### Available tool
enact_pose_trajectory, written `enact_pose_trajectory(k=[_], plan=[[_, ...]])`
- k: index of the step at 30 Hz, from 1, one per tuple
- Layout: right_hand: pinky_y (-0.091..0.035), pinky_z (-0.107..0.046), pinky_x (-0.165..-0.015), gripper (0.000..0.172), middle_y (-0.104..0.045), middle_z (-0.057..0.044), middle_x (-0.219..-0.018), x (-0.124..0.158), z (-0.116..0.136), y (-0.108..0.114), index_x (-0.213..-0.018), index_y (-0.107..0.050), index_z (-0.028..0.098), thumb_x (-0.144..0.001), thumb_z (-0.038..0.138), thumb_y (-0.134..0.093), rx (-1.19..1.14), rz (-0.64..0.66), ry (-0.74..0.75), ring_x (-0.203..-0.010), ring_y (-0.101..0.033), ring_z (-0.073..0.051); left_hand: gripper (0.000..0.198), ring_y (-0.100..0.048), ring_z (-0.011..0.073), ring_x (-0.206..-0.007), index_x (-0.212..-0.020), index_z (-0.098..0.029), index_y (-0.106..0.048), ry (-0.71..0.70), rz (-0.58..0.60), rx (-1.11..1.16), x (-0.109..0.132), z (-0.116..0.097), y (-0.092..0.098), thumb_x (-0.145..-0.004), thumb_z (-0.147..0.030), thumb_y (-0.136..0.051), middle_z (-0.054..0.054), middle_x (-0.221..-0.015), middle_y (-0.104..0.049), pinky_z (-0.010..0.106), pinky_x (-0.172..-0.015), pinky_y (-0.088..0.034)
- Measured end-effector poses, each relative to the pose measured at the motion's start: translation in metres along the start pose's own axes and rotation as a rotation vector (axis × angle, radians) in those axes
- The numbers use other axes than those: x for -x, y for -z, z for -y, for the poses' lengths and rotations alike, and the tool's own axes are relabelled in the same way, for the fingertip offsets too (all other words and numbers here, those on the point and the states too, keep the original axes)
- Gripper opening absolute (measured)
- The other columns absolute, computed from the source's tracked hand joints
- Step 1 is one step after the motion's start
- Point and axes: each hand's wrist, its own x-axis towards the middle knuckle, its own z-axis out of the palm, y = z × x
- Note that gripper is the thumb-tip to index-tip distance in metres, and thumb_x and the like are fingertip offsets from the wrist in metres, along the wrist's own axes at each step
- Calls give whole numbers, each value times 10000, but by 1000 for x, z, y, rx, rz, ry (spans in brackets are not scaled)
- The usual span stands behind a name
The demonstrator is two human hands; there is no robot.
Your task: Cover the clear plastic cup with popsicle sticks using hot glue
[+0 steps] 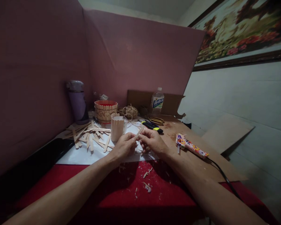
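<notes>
Between my two hands is a pale wooden craft stick, slanting up to the right. My left hand pinches its lower end, and the fingers of my right hand close on it from the other side. Just behind my left hand stands a clear cup partly covered with upright craft sticks; its right side shows bare. A loose heap of craft sticks lies to the left on a white sheet. Behind my right hand rests a black and yellow tool, perhaps a cutter.
A flowered glue gun with a black cord lies on cardboard at right. Behind are a stick-covered basket, twine, a plastic bottle and a purple flask. Wood scraps litter the red cloth.
</notes>
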Motion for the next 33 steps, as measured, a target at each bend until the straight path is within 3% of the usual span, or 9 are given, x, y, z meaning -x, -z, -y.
enact_pose_trajectory(k=[6, 10, 14, 17, 22, 27, 33], plan=[[-471, -194, -357, 143, -549, 67, -523, 0, 2, -2, -702, -536, 188, -683, 295, -630, -48, -14, -71, -377, -486, -70, 302, -262, 38, -355, -792, -203, -425, 7, -53, 11, -1, 3, 0, -678, -356, -660, -118, -457, -382, 192, -388, -156], [-376, -159, -321, 259, -530, 62, -470, 1, 3, -4, -625, -526, 179, -678, 369, -695, -1, -52, -39, -352, -443, -54, 207, -321, 55, -383, -804, -201, -439, -67, -119, -156, -2, 5, 3, -695, -281, -595, -103, -480, -434, 195, -401, -201], [-361, -173, -307, 334, -491, 68, -410, 3, 4, -5, -561, -493, 187, -631, 404, -736, 18, -40, -29, -324, -422, -58, 215, -353, 60, -407, -800, -197, -441, -133, -116, -279, -3, 7, 5, -713, -323, -591, -96, -487, -459, 193, -421, -236], [-409, -188, -319, 211, -527, 61, -447, 4, 5, -5, -591, -513, 186, -648, 324, -662, -28, -14, -62, -339, -455, -69, 277, -329, 56, -381, -803, -206, -420, -96, -76, -209, -3, 7, 5, -699, -380, -610, -106, -460, -455, 191, -413, -220], [-438, -197, -324, 67, -577, 46, -508, 1, 5, -6, -626, -530, 179, -627, 224, -579, -67, -14, -115, -354, -488, -78, 264, -340, 59, -370, -799, -207, -423, -78, -107, -218, -2, 6, 6, -674, -337, -617, -107, -441, -461, 188, -411, -218], [-416, -183, -312, 168, -544, 58, -473, 1, 4, -4, -588, -509, 181, -654, 288, -620, -54, -26, -93, -331, -453, -64, 261, -346, 60, -390, -784, -201, -426, -123, -103, -273, -1, 5, 5, -702, -362, -614, -99, -453, -464, 190, -428, -235], [-401, -177, -313, 161, -530, 70, -467, 1, 3, -3, -604, -525, 184, -665, 301, -616, -37, -15, -56, -321, -440, -59, 242, -362, 61, -391, -773, -201, -429, -102, -108, -214, 0, 2, 3, -691, -328, -617, -88, -453, -481, 180, -423, -240]])
